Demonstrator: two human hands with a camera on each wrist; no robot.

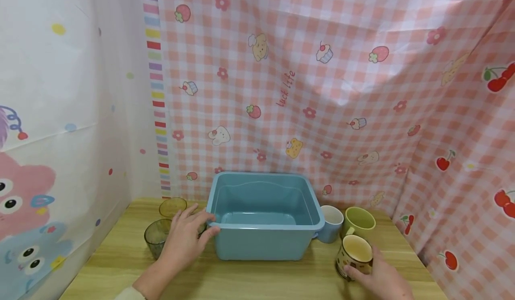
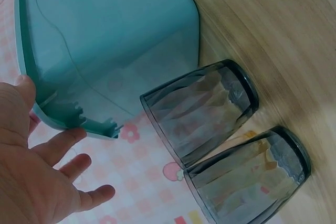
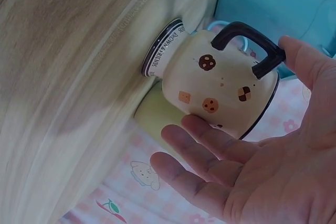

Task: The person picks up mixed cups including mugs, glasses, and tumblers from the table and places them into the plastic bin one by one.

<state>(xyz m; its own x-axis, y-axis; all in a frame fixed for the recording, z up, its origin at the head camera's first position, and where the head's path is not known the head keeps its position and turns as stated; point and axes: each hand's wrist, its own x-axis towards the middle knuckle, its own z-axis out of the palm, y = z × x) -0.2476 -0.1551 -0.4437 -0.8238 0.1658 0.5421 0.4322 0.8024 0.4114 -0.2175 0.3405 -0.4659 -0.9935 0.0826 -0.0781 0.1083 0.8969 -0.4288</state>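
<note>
My left hand [image 1: 183,237] reaches the left end of a blue plastic tub [image 1: 259,244], its thumb and index finger at the rim's corner and the other fingers spread. Close by this hand are two smoky grey tumblers, one nearer the tub [image 2: 202,111] and one farther out [image 2: 252,179]. In the head view the hand partly covers them. At the right, my right hand [image 1: 388,277] is around a cream mug [image 3: 197,85] with cookie pictures and a black handle [image 3: 247,32]. Its thumb is at the handle and its fingers extend loosely along the body. The mug is upright.
A blue-and-white mug [image 1: 331,228] stands just right of the tub, and a green mug [image 1: 362,224] stands behind the cream one. An amber glass [image 1: 172,209] is at the back left. Printed cloth [image 1: 257,112] hangs behind the wooden table [image 1: 257,282] and on both sides.
</note>
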